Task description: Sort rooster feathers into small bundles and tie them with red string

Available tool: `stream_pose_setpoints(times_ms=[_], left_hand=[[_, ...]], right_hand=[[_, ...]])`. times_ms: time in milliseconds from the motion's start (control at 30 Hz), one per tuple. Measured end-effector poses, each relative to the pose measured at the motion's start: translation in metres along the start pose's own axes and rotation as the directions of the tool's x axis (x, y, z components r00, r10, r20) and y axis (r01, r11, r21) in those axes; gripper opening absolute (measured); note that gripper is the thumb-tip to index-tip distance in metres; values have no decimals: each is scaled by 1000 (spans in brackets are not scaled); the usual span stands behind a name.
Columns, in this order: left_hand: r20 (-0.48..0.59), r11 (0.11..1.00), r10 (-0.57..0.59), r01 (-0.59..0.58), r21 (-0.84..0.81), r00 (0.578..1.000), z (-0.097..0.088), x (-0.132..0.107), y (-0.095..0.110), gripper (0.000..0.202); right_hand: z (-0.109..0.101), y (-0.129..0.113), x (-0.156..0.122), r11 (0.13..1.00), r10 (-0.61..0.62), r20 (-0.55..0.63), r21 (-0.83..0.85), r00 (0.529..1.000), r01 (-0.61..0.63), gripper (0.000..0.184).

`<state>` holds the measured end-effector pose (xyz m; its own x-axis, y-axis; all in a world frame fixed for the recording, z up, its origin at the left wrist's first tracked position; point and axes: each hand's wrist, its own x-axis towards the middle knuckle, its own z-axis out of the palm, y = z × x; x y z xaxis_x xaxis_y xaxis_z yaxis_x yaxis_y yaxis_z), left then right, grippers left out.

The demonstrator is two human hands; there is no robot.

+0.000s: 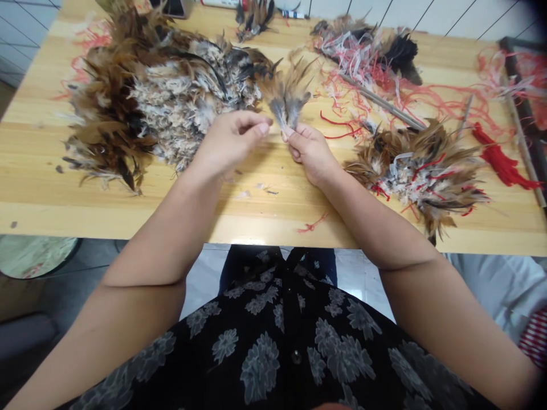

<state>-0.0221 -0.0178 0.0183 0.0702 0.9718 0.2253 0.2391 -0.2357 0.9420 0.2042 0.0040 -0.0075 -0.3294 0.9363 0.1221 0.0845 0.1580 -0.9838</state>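
Left of our small feather bunch [287, 97] lies a big feather heap [158, 91] on the wooden table [273, 210]. Our left hand [231, 142], fingers pinched together, nears the bunch's quill ends. Our right hand [311, 152] clamps those quills. Feathers seem light, soft, crushable; best gripped at the stems. Right of it: a red-threaded pile [421, 168].

Black shirt [273, 341], grey floral print.
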Motion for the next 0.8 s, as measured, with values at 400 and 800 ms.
stream_pose_setpoints(times_ms=[400,800], left_hand=[[242,810,-207,305,-501,948,19,-7,20,46],[115,755,-251,269,-598,961,8,-1,20,61]], right_hand=[[1,-3,-7,995,-61,237,97,970,39,44],[-2,-2,-6,986,-148,319,-21,936,163,46]])
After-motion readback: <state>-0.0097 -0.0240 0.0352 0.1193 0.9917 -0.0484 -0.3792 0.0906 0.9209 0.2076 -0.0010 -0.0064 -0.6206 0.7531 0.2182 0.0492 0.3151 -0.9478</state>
